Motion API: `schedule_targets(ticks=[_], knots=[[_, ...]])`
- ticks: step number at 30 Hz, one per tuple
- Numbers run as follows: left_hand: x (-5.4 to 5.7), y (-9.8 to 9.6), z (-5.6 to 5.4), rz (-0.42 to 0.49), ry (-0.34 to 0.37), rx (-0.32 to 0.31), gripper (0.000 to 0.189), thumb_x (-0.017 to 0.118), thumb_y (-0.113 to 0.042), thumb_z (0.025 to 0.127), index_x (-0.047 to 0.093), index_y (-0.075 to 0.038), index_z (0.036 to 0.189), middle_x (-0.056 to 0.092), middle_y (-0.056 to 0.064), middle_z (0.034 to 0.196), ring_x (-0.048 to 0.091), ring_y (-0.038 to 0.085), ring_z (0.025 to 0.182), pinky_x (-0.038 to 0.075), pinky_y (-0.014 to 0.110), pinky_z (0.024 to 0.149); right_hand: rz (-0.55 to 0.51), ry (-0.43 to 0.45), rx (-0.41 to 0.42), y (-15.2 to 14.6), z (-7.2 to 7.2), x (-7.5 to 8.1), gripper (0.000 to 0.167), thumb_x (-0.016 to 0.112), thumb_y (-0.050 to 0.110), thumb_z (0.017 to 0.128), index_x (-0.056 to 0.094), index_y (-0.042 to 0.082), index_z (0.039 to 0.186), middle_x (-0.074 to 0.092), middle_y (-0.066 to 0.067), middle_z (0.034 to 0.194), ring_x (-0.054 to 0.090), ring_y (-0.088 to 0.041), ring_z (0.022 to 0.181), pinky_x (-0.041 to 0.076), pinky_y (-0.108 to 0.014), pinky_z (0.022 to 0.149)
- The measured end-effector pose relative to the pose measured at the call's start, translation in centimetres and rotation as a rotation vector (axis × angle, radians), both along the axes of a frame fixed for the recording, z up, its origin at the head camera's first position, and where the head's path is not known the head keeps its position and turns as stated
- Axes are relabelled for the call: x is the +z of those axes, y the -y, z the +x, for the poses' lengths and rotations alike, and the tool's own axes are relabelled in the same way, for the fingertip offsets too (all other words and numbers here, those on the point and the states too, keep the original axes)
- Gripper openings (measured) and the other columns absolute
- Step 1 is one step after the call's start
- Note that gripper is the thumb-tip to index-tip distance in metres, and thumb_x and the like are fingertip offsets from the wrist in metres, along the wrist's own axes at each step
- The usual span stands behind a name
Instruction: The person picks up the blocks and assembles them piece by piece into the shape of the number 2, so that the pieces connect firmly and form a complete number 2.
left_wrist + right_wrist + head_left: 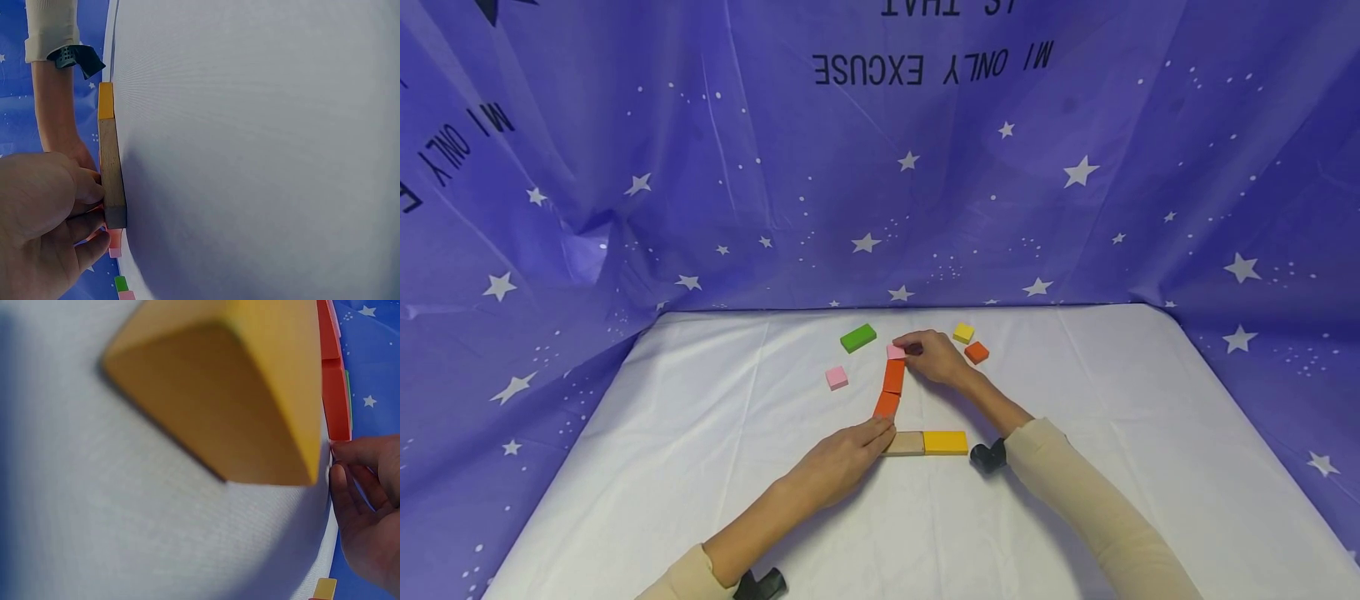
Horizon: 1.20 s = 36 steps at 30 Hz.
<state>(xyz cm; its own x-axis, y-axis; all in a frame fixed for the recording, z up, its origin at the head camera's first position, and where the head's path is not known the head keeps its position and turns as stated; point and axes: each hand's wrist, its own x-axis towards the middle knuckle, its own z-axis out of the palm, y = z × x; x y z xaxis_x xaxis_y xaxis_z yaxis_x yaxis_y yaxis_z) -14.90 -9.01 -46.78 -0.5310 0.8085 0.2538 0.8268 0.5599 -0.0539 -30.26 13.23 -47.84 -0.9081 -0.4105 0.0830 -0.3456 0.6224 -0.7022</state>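
In the head view, two orange-red blocks (pixel 893 377) lie end to end, leading away from a plain wooden block (pixel 906 443). A yellow block (pixel 945 442) touches that wooden block's right end. My left hand (pixel 850 454) rests its extended fingers where the orange-red and wooden blocks meet, covering that corner. In the left wrist view, its fingertips touch near the wooden block's end (pixel 114 181). My right hand (pixel 934 357) pinches a small pink block (pixel 896 352) at the far end of the orange-red blocks. In the right wrist view, the pink block is mostly hidden by fingers.
A green block (pixel 858 337) and another pink block (pixel 837 377) lie to the left of the row. Right of my right hand are a small yellow block (pixel 963 332) and a small orange block (pixel 977 352). A white cloth (pixel 1075 517) covers the table; a purple starry curtain (pixel 880 192) hangs behind.
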Motion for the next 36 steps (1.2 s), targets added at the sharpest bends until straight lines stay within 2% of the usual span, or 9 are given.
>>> schedule_targets(ticks=[24,29,36], knots=[[-0.1,0.0,-0.1,-0.005,0.016,-0.002,0.042,0.067,0.003,0.09,0.061,0.003,0.132,0.056,0.017,0.14,0.055,0.026,0.127,0.046,0.033,0.105,0.026,-0.001,-0.015,0.1,0.1,0.2,0.038,0.065,0.0,0.09,0.07,0.006,0.126,0.069,-0.012,0.122,0.064,-0.026,0.11,0.052,-0.041,0.098],[0.0,0.0,-0.1,0.001,0.015,-0.004,0.042,0.067,0.003,0.09,0.061,0.003,0.132,0.056,0.017,0.139,0.055,0.027,0.127,0.046,0.034,0.105,-0.008,0.0,-0.009,-0.2,0.1,0.4,0.04,0.065,-0.003,0.088,0.068,0.005,0.128,0.068,-0.012,0.122,0.066,-0.027,0.107,0.054,-0.041,0.095],[0.0,0.1,-0.1,-0.004,0.031,-0.001,0.043,0.067,0.003,0.09,0.061,0.003,0.132,0.055,0.017,0.14,0.055,0.027,0.128,0.045,0.033,0.105,-0.096,-0.033,-0.075,-1.7,0.3,1.2,0.036,0.071,0.003,0.088,0.069,0.002,0.124,0.069,-0.015,0.12,0.068,-0.029,0.103,0.058,-0.041,0.085]])
